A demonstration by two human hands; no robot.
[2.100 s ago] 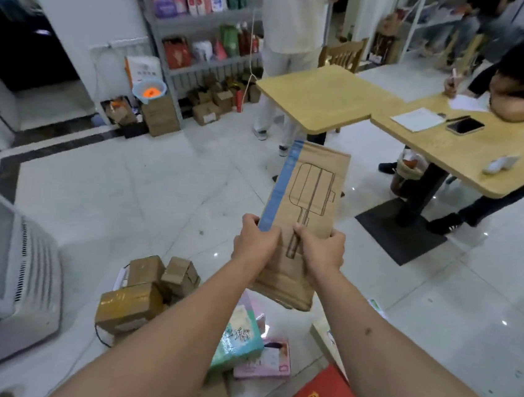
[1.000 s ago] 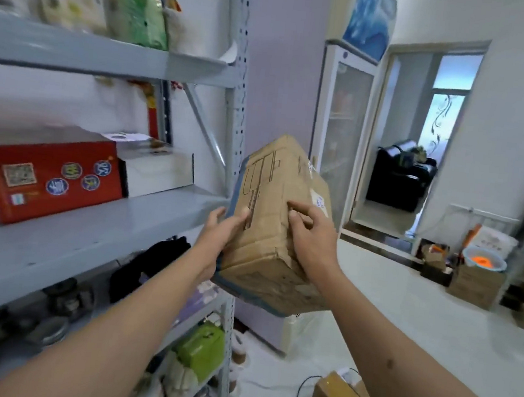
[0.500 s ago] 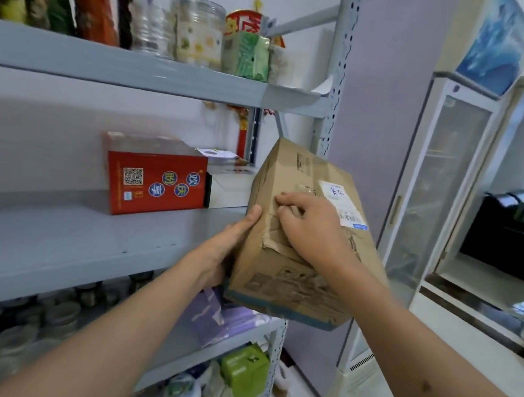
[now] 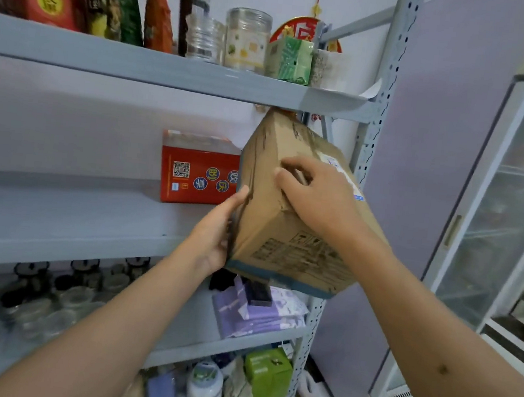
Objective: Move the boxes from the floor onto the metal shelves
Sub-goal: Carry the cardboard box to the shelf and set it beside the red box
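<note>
We held the cardboard box (image 4: 287, 220) tilted between left hand (image 4: 214, 235) and right hand (image 4: 315, 197), above the shelf (image 4: 57, 225) beside the red box (image 4: 198, 172), not yet set down.

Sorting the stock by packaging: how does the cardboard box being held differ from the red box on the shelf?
The cardboard box is plain brown and scuffed; the red box is glossy with printed badges. The cardboard box is tilted in the left hand and right hand; the red box rests flat on the shelf. Both are rectangular cartons.
</note>
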